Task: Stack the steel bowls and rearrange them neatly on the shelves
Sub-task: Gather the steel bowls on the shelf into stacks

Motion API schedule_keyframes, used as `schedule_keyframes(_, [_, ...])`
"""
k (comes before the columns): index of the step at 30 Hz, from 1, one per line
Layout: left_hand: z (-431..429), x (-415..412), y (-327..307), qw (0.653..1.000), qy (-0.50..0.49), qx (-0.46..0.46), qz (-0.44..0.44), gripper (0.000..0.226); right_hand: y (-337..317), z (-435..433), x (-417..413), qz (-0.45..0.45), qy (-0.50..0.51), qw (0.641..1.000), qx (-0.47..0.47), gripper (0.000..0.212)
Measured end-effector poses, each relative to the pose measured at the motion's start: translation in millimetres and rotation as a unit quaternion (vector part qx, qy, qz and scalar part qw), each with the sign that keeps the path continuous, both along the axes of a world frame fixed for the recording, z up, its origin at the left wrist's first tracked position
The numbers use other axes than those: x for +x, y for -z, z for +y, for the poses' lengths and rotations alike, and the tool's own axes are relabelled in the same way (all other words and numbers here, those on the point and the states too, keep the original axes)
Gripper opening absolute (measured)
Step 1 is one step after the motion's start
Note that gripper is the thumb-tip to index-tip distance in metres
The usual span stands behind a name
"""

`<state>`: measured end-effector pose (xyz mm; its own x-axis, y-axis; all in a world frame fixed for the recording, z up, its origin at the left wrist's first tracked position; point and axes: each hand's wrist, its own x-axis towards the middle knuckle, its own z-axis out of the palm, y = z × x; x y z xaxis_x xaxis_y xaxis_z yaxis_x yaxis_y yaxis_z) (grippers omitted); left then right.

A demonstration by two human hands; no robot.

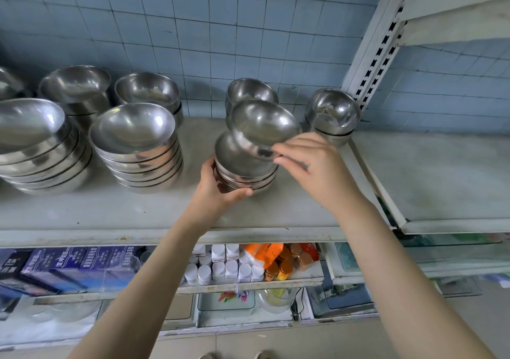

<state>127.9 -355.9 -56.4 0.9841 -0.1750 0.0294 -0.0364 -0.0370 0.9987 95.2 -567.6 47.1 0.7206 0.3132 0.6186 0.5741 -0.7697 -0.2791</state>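
A round, mirror-bright steel bowl (pixel 263 125) hung tilted just above a short stack of steel bowls (pixel 242 172), which stood near the middle of the scuffed, pale grey shelf board (pixel 138 209). Whether its base touched the top bowl of that stack could not be told. The right hand (pixel 311 162) pinched the tilted bowl's near wall between thumb and fingertips. The left hand (pixel 218 190) clasped the stack's near-left side, thumb laid along its lower front and fingers curled round its flank.

Just behind stood another deep steel bowl (pixel 249 90), partly hidden by the tilted one. To the right, close to the white slotted upright (pixel 378 49), sat a small pile of deep bowls (pixel 332 113). To the left rose a taller stack of wide, shallow bowls (pixel 135 143), a leaning stack of larger shallow bowls (pixel 41 148) at the far left, and two more piles against the wall. The wall was blue square tile (pixel 220 27), dull and smudged.

On the lower shelf, between the forearms, stood white-capped bottles (pixel 220 267), copper-lidded jars (pixel 287 264) and an orange packet (pixel 262 251); dark blue boxes (pixel 69 264) lay to the left.
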Motion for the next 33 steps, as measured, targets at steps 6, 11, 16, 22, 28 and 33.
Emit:
schedule_keyframes(6, [2.7, 0.9, 2.3, 1.0, -0.004, 0.024, 0.005, 0.126, 15.5, 13.5, 9.4, 0.064, -0.052, 0.996, -0.032, 0.022])
schedule_keyframes(11, [2.8, 0.7, 2.8, 1.0, -0.007, 0.029, 0.003, 0.124, 17.7, 11.4, 11.4, 0.081, -0.055, 0.995, -0.032, 0.025])
schedule_keyframes(16, [3.3, 0.2, 1.4, 0.999, -0.006, 0.03, 0.008, 0.121, 20.4, 11.8, 9.2, 0.091, -0.047, 0.995, -0.015, 0.034])
schedule_keyframes(22, [3.9, -1.9, -3.6, 0.999, -0.016, 0.047, 0.004, 0.12, 23.6, 9.4, -3.0, 0.332, 0.021, 0.889, 0.314, 0.075])
schedule_keyframes(28, [18.7, -8.8, -5.1, 0.997, -0.054, 0.054, 0.004, 0.124, 52.1, 30.3, 4.8, 0.405, -0.032, 0.83, 0.381, 0.048])
schedule_keyframes(33, [39.3, -14.1, -10.5, 0.992, -0.092, 0.083, -0.017, 0.114, 55.5, 53.5, 12.7, 0.417, -0.055, 0.832, 0.363, 0.05])
